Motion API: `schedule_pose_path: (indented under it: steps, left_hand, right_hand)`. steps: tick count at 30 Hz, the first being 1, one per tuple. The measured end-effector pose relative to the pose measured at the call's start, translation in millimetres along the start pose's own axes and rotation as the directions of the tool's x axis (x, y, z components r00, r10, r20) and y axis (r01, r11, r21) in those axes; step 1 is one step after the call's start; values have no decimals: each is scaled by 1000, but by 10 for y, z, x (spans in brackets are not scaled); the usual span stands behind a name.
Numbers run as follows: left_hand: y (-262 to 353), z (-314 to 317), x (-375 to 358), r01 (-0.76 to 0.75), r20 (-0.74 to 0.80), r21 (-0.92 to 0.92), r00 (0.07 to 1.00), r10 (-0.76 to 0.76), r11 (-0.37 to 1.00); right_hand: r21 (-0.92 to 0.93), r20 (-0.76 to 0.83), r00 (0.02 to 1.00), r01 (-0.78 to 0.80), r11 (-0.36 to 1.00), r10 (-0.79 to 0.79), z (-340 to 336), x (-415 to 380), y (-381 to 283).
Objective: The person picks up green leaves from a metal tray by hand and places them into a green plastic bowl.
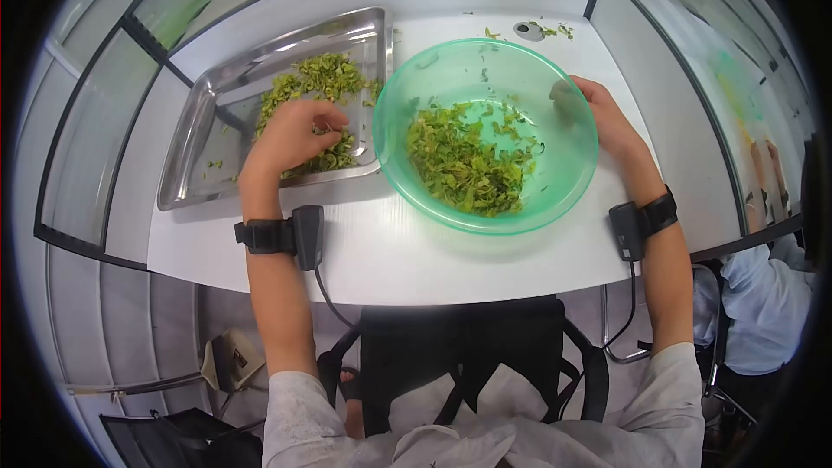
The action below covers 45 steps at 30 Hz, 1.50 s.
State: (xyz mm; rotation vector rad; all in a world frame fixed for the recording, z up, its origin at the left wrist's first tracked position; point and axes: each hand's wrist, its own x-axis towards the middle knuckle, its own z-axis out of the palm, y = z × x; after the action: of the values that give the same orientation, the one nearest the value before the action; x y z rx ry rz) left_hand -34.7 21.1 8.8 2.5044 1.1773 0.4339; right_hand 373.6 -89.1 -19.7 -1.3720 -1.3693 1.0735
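Note:
My left hand (299, 134) is over a metal tray (195, 152), its fingers curled in toward the thumb at the pile of chopped green leaves (321, 76). Whatever lies inside those fingers is hidden. To the right stands a translucent green plastic bowl (555, 169), with more chopped leaves (468, 160) heaped on its left side and a few bits stuck to its wall. My right hand (598, 117) holds the bowl at its right rim. The fingertips show dimly through the plastic. The bowl's left edge overlaps the tray's right edge.
Low partitions with glass tops enclose the white table (364, 243). A round grommet (529, 31) with leaf scraps around it sits at the back right. Straps with black boxes (308, 237) and cables are on both forearms. Another person's sleeve (767, 303) shows at the right.

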Motion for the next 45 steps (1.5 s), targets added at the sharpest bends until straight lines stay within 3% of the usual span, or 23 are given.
schedule_pose_path:
  steps: [4,14,17,20,27,31,33,35,37,39,43,45]
  left_hand:
    - [-39,27,20,-22,36,-76,999,24,997]
    - [65,-27,5,28,70,-28,997,-26,999]
    - [23,-30,14,-3,-12,20,1000,3,1000]
    - [-32,-22,-1,11,-85,-75,996,-17,997]
    - [2,-80,-11,43,-99,51,994,-38,998]
    - [118,-72,2,39,-238,-7,971,-39,999]
    - [252,-33,67,14,-323,-65,946,-34,998]
    - [519,61,101,-230,-476,-329,878,49,916]
    - [667,123,115,-256,-421,-291,900,117,922]
    - [611,193,127,-459,-319,-252,870,375,852]
    - [514,70,90,-328,-421,-347,891,167,879]
    - [492,33,89,-228,-432,-512,902,-18,828]
  right_hand:
    - [14,23,1000,6,1000,-6,-35,34,68]
    - [-2,12,1000,13,1000,-13,-32,11,68]
    - [-44,7,1000,21,999,-20,-24,19,27]
    - [9,23,1000,19,1000,-20,-15,20,49]
    - [5,14,1000,10,1000,-10,-36,37,87]
    - [6,30,1000,4,1000,-4,-34,14,91]
    - [8,30,1000,7,1000,-7,-49,32,61]
    - [-13,43,999,14,1000,-13,-41,23,54]
    - [-10,41,999,16,1000,-15,-43,9,48]
    - [-50,28,997,76,996,-75,-46,43,109]
    - [14,62,998,20,1000,-21,6,58,75]
    - [10,10,1000,-1,1000,1,22,3,16]
